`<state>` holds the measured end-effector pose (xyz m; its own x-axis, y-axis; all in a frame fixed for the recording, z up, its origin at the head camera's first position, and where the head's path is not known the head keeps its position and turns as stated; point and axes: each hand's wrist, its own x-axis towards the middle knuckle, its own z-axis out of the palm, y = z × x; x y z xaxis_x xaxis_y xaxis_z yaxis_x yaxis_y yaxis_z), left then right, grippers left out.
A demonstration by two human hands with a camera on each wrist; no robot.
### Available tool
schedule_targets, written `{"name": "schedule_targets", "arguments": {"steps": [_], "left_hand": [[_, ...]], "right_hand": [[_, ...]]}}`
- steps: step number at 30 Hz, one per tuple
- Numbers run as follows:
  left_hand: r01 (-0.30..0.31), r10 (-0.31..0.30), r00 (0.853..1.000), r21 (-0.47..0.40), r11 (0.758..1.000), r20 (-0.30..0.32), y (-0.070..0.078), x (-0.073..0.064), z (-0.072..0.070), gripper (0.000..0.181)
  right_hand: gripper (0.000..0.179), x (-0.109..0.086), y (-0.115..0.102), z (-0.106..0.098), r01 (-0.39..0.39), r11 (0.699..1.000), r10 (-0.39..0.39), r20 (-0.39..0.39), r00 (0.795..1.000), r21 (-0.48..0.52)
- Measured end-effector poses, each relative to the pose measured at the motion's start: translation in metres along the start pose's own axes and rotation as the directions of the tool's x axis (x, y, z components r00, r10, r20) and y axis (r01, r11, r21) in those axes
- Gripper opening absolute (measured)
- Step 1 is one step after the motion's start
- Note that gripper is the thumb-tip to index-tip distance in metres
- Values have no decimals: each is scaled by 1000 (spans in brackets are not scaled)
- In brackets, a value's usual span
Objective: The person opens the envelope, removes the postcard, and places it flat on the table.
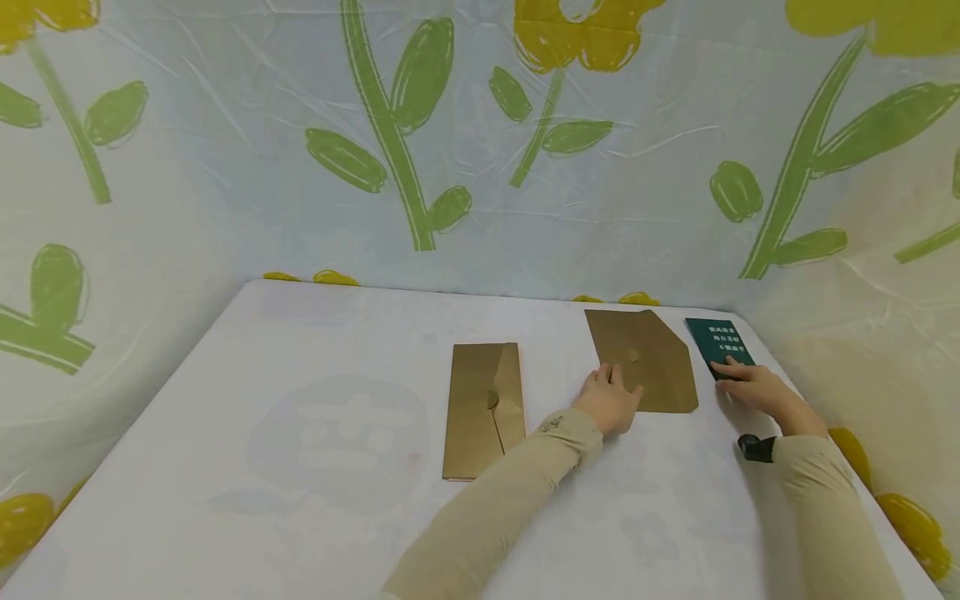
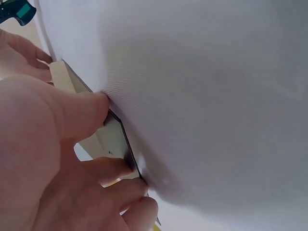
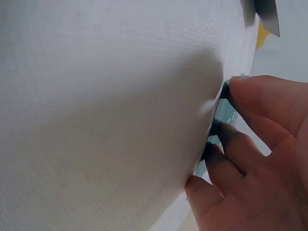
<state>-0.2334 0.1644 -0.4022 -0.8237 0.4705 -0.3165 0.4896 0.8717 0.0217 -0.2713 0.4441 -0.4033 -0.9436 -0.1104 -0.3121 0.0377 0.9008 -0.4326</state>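
At the lower left edge of a brown paper envelope (image 1: 654, 358) with its flap unfolded, my left hand (image 1: 609, 402) touches the paper. In the left wrist view its thumb and fingertips (image 2: 129, 163) rest along the envelope's near edge. Farther right, my right hand (image 1: 757, 390) lies over the lower end of a dark green card (image 1: 712, 335) with pale printed characters. Seen from the right wrist, thumb and fingertips (image 3: 240, 83) spread along the card's near edge, the fingers fairly straight. The hand hides the card's lower part.
A second brown envelope (image 1: 471, 408), closed with a round fastener and string, lies left of the left forearm, which overlaps its lower corner. A white cloth (image 1: 225, 500) covers the table. Floral curtains (image 1: 600, 208) enclose its back and sides. A black band sits on the right wrist.
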Motion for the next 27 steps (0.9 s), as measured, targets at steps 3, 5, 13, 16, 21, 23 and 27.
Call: {"name": "schedule_targets", "arguments": {"steps": [3, 5, 13, 16, 21, 23, 27], "left_hand": [[-7, 7, 1000, -16, 1000, 0, 1, 2, -1, 55], [-9, 9, 1000, -25, 1000, -1, 2, 3, -1, 56], [9, -9, 1000, -44, 999, -4, 7, 11, -2, 57], [12, -12, 1000, -55, 998, -7, 9, 14, -1, 57], [8, -9, 1000, -40, 999, -4, 15, 16, 1, 56], [-1, 1, 1000, -19, 1000, -9, 16, 17, 1, 55], [-24, 24, 999, 4, 1000, -41, 13, 20, 3, 52]], "right_hand": [[56, 0, -1, -1, -26, 1000, 26, 14, 1000, 17], [56, 0, -2, -1, -36, 999, 35, 19, 999, 24], [55, 1, -5, -4, -27, 999, 26, 14, 1000, 18], [54, -1, -4, -5, -20, 1000, 20, 1, 1000, -2], [54, -5, -1, -5, -31, 999, 31, -11, 999, 11], [54, -5, -1, -6, -34, 999, 34, -10, 999, 21], [55, -4, -1, -7, -32, 999, 32, -6, 999, 32]]}}
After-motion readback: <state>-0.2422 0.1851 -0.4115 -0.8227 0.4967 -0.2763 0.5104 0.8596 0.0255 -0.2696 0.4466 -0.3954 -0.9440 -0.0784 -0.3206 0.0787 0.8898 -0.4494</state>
